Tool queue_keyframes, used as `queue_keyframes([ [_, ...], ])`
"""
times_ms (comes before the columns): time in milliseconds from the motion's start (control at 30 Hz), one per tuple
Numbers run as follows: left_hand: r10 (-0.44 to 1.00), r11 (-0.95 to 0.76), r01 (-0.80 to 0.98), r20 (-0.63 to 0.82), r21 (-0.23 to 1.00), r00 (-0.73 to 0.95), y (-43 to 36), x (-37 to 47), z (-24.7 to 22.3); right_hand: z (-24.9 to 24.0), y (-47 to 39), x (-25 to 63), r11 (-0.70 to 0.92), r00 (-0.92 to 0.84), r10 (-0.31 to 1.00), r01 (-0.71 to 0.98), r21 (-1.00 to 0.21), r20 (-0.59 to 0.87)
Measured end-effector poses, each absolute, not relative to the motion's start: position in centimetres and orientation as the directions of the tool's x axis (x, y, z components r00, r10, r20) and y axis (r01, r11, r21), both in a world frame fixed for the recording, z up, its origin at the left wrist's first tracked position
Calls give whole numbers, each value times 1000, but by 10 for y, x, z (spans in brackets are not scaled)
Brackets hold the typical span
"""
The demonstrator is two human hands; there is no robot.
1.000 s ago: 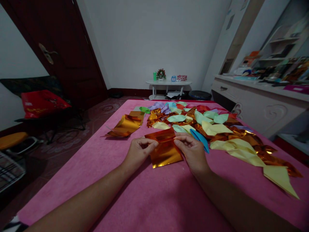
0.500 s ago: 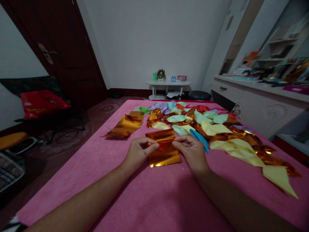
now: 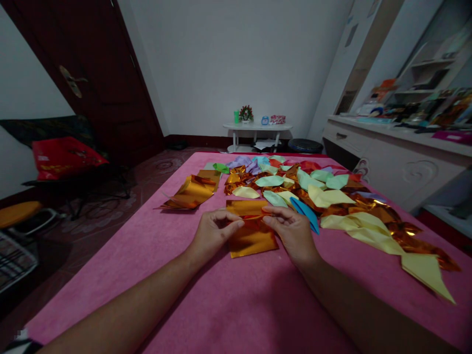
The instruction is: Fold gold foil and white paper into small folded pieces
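A shiny gold foil sheet point(image 3: 252, 239) with a raised crease across its middle is between my hands, over the pink tabletop point(image 3: 206, 295). My left hand point(image 3: 217, 228) pinches the left end of the crease between thumb and fingers. At the right end, my right hand point(image 3: 290, 227) pinches the same crease. A stack of gold foil sheets point(image 3: 193, 191) with curled edges lies to the upper left. Beside my right hand is a folded blue paper piece point(image 3: 305, 214).
Folded green papers point(image 3: 270, 181), yellow papers point(image 3: 363, 229) and crumpled gold foil pieces spread over the far and right parts of the table. Behind stands a small white table point(image 3: 258, 126). A white dresser point(image 3: 398, 157) is at the right, a red bag point(image 3: 66, 157) at the left.
The upper part of the foil sheet now looks flatter, and its lower edge has shifted slightly toward me. My right thumb and fingers have moved a little. Both hands keep their pinch.
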State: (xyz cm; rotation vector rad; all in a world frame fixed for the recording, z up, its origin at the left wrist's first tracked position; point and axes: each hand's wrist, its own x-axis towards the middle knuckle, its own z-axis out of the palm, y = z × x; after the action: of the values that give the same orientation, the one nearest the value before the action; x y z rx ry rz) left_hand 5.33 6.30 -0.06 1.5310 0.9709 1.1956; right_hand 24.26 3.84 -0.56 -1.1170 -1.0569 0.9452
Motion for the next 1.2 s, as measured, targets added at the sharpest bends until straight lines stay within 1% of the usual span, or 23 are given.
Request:
queue_keyframes([
  [200,963,-212,-88,223,973,150,65,55,-1,-4,38,243,185,252,954,-76,-980,160],
  [300,961,-189,-171,218,967,168,66,55,-3,-4,38,244,177,247,957,-76,-981,153],
  [400,959,-171,-189,207,967,194,67,55,-5,-5,37,244,178,242,958,-72,-981,156],
  [533,960,-186,-141,210,972,184,67,55,-8,-4,36,243,173,242,959,-90,-981,147],
  [667,956,-223,-104,238,969,172,67,54,-9,-4,36,242,177,232,961,-99,-979,150],
  [733,947,-263,-56,268,963,174,67,54,-9,-4,36,241,183,227,961,-105,-978,155],
  [867,923,-352,34,341,935,179,66,52,-7,-4,35,241,187,229,960,-108,-976,159],
  [1200,884,-456,185,420,871,203,64,51,-1,-2,34,239,198,252,952,-63,-978,176],
])
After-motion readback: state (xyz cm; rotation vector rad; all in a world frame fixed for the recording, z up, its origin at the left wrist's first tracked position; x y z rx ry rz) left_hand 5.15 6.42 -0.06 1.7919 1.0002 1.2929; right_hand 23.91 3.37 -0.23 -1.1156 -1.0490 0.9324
